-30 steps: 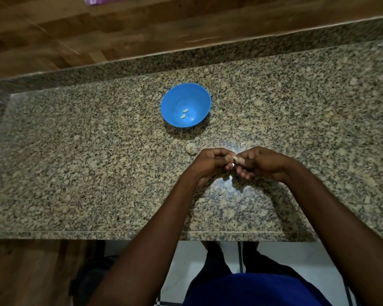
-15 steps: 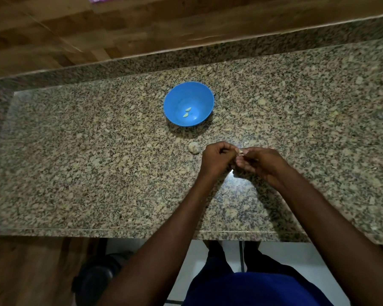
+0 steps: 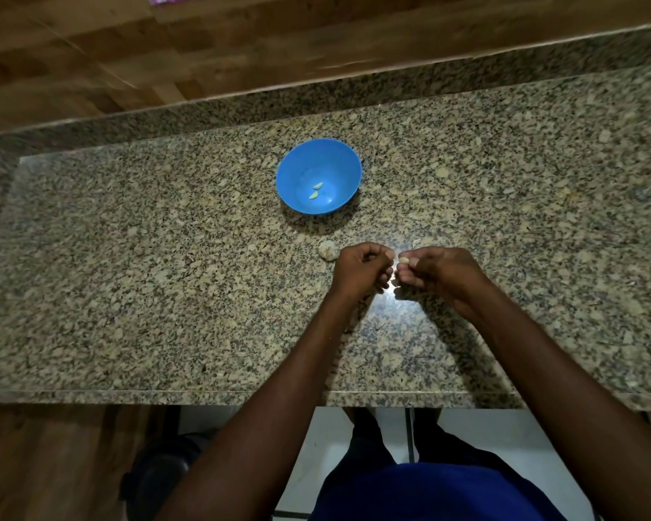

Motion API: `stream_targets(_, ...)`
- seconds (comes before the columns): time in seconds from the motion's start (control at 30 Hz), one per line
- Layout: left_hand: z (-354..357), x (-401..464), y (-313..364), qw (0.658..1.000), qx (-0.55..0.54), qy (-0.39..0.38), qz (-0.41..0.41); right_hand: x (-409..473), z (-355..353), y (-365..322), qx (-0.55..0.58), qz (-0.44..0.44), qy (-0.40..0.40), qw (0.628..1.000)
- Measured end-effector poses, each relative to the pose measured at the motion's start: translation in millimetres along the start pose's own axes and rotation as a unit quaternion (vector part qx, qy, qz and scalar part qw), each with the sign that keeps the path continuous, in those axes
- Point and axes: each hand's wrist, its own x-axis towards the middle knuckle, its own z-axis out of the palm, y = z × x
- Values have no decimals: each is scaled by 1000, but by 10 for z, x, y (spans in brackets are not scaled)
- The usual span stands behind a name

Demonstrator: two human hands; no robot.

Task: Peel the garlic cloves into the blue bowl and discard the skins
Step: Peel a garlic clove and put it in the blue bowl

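Note:
The blue bowl [image 3: 290, 163] stands on the granite counter [image 3: 128, 295] and holds two peeled cloves [image 3: 315, 190]. Just in front of it my two hands meet above the counter. My right hand [image 3: 440, 272] pinches a pale garlic clove [image 3: 404, 260] at its fingertips. A small gap separates it from my left hand [image 3: 361, 270], whose fingers are curled with thumb and forefinger pressed together; whether they pinch a skin I cannot tell. A lump of unpeeled garlic [image 3: 327, 250] lies on the counter just left of my left hand.
A thin scrap of skin [image 3: 416, 242] lies on the counter behind my right hand. The wooden wall [image 3: 241, 50] rises behind the counter's raised back edge. Below the front edge sits a dark round bin [image 3: 158, 471] on the floor.
My hands have drawn slightly apart: both held the clove together before, and now only the right hand keeps it. The view has shifted a little.

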Motion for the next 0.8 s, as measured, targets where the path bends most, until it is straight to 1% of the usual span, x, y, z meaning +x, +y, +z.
stream_targets(0.2, -63, -13, 15, 999, -21, 21, -20, 24, -43, 17, -16, -20, 7, 1000)
stream_targets(0.3, -80, 10, 5, 999, -5, 31, -17, 57, -24, 25, -21, -26, 27, 999)
stream_targets(0.47, -98, 98, -59, 994, 98, 37, 28, 177, 2, 19, -39, -31, 54, 997)
stream_targets(0.57, -109, 149, -74, 978, 188, 50, 70, 220, 45, -38, -63, -41, 76, 994)
stream_targets(0.63, -118, 175, -88, 970, 220, 59, 86, 252, 92, -103, -88, -55, 89, 991)
stream_targets(0.7, -128, 185, -102, 964, 239, 69, 92, 334, 137, -157, -141, -80, 108, 981)
stream_targets(0.8, -163, 177, -128, 948, 281, 89, 121, 485, 218, -241, -245, -139, 126, 951)
